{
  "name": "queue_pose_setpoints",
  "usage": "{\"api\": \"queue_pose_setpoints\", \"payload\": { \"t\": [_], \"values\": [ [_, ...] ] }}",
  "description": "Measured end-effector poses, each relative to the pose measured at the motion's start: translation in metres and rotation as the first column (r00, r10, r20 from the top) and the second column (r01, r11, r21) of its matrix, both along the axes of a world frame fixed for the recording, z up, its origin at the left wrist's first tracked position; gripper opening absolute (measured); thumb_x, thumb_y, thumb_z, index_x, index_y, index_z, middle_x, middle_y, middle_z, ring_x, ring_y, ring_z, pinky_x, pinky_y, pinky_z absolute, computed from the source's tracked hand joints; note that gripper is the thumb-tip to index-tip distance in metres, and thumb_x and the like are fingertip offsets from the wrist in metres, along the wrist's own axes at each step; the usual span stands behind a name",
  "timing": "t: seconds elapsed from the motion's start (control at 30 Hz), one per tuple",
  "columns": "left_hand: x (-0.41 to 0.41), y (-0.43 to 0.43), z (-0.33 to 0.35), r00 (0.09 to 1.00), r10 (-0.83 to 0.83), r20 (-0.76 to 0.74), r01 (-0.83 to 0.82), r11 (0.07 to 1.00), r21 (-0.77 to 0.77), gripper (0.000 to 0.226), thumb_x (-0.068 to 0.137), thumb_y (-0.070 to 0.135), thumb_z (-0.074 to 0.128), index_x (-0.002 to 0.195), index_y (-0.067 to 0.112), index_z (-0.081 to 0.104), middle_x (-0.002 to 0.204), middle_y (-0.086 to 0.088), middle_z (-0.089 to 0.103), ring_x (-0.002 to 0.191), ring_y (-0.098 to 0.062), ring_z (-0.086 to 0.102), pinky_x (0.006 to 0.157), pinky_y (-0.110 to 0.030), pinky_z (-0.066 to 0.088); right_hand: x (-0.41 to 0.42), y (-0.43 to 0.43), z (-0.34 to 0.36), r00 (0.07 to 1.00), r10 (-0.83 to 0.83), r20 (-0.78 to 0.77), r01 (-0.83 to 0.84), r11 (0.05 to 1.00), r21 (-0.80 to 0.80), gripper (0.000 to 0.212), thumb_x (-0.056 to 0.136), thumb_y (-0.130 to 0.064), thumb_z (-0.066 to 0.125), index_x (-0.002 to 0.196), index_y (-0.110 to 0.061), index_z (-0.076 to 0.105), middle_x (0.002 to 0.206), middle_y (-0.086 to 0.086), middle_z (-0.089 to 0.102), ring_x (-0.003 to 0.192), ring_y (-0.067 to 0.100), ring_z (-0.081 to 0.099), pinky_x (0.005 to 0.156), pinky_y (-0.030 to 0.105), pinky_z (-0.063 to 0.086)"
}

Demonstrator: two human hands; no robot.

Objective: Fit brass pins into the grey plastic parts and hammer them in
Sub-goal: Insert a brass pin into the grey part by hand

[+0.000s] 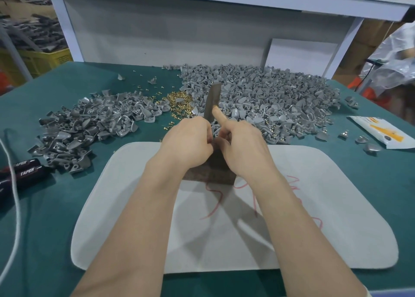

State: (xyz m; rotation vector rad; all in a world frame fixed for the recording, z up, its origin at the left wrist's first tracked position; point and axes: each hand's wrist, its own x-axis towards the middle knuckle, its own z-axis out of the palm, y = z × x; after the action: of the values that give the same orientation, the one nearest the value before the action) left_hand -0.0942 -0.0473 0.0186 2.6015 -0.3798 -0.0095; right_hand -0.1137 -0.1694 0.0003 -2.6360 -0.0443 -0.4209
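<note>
Pin seating is looking underway: grey part is presumably hiding between hands over the dark block, left hand curling on something I cannot tell, right hand gripping the metal bar, next needing a square tap.

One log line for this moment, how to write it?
left hand: curled, contents hidden; right hand: index along metal bar; block: on white mat

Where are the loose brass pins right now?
Head view, centre: the brass pins lie between the left heap and right heap of grey parts, just beyond the left hand.
</note>
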Motion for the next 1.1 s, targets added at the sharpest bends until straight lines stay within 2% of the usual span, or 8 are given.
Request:
{"api": "queue_pose_setpoints", "payload": {
  "t": [0.33, 0.4, 0.53, 0.63, 0.77, 0.87, 0.97, 1.1],
  "values": [
    [-0.0004, -0.0012, 0.0009, 1.000, -0.014, 0.021, 0.014, 1.000, 0.025, 0.023, 0.086, 0.026, 0.064, 0.067, 0.024, 0.049, 0.093, -0.007, 0.066, 0.092, -0.031, 0.061, 0.082, -0.040, 0.052, 0.0023, -0.0015, -0.0047, 0.998, 0.025, 0.060, -0.021, 0.998, -0.060, 0.033, 0.091, -0.015, 0.055, 0.122, -0.025, 0.059, 0.107, 0.011, 0.059, 0.097, 0.032, 0.056, 0.078, 0.034, 0.042],
    [-0.0012, -0.0014, 0.0015, 1.000, -0.019, 0.023, 0.018, 0.999, 0.031, 0.020, 0.085, 0.024, 0.064, 0.069, 0.023, 0.051, 0.094, -0.008, 0.066, 0.092, -0.031, 0.061, 0.081, -0.040, 0.052, 0.0019, -0.0013, -0.0046, 0.998, 0.032, 0.060, -0.027, 0.997, -0.067, 0.040, 0.091, -0.012, 0.053, 0.128, -0.029, 0.056, 0.110, 0.009, 0.057, 0.099, 0.032, 0.056, 0.078, 0.034, 0.041],
    [-0.0018, -0.0015, 0.0017, 0.999, -0.032, 0.029, 0.031, 0.999, 0.043, 0.010, 0.086, 0.022, 0.062, 0.079, 0.018, 0.056, 0.095, -0.008, 0.066, 0.093, -0.032, 0.061, 0.080, -0.041, 0.052, 0.0022, 0.0001, -0.0036, 0.999, 0.034, 0.027, -0.031, 0.994, -0.106, 0.059, 0.092, -0.012, 0.050, 0.140, -0.043, 0.037, 0.098, 0.004, 0.044, 0.096, 0.031, 0.055, 0.074, 0.032, 0.038],
    [-0.0013, -0.0014, 0.0021, 0.999, -0.042, 0.035, 0.040, 0.998, 0.056, 0.007, 0.087, 0.022, 0.060, 0.084, 0.016, 0.058, 0.096, -0.008, 0.066, 0.094, -0.033, 0.061, 0.080, -0.042, 0.052, 0.0036, -0.0007, -0.0020, 0.999, 0.045, 0.021, -0.041, 0.989, -0.144, 0.064, 0.093, -0.011, 0.047, 0.144, -0.045, 0.030, 0.101, 0.005, 0.047, 0.097, 0.031, 0.055, 0.077, 0.033, 0.040],
    [-0.0011, -0.0022, 0.0016, 0.998, -0.040, 0.046, 0.037, 0.997, 0.061, 0.006, 0.087, 0.022, 0.058, 0.086, 0.016, 0.057, 0.097, -0.007, 0.065, 0.094, -0.032, 0.060, 0.078, -0.040, 0.051, 0.0053, -0.0012, -0.0008, 0.999, 0.042, 0.016, -0.038, 0.983, -0.179, 0.064, 0.093, -0.011, 0.045, 0.143, -0.047, 0.029, 0.092, -0.001, 0.038, 0.097, 0.030, 0.052, 0.072, 0.032, 0.032],
    [-0.0008, -0.0017, 0.0007, 0.998, -0.037, 0.044, 0.035, 0.998, 0.050, 0.008, 0.087, 0.023, 0.059, 0.087, 0.015, 0.061, 0.097, -0.007, 0.066, 0.095, -0.032, 0.061, 0.079, -0.041, 0.052, 0.0053, -0.0022, -0.0006, 0.999, 0.043, 0.008, -0.041, 0.984, -0.175, 0.063, 0.093, -0.012, 0.048, 0.143, -0.047, 0.030, 0.095, -0.001, 0.041, 0.099, 0.029, 0.052, 0.073, 0.031, 0.034],
    [0.0000, -0.0010, 0.0000, 0.999, -0.035, 0.035, 0.034, 0.999, 0.028, 0.008, 0.086, 0.023, 0.061, 0.081, 0.017, 0.059, 0.095, -0.008, 0.066, 0.093, -0.032, 0.061, 0.081, -0.042, 0.052, 0.0058, -0.0034, -0.0008, 0.999, 0.051, -0.013, -0.052, 0.989, -0.141, 0.061, 0.092, -0.013, 0.051, 0.141, -0.045, 0.034, 0.108, 0.002, 0.054, 0.101, 0.028, 0.054, 0.081, 0.033, 0.044],
    [0.0012, -0.0006, -0.0012, 0.999, -0.025, 0.032, 0.025, 1.000, 0.014, 0.015, 0.087, 0.027, 0.063, 0.074, 0.021, 0.055, 0.093, -0.008, 0.066, 0.092, -0.031, 0.061, 0.081, -0.041, 0.052, 0.0087, -0.0056, -0.0004, 0.996, 0.075, -0.057, -0.078, 0.996, -0.049, 0.038, 0.091, -0.011, 0.052, 0.123, -0.030, 0.057, 0.131, -0.004, 0.057, 0.108, 0.025, 0.058, 0.090, 0.037, 0.048]
  ]
}}
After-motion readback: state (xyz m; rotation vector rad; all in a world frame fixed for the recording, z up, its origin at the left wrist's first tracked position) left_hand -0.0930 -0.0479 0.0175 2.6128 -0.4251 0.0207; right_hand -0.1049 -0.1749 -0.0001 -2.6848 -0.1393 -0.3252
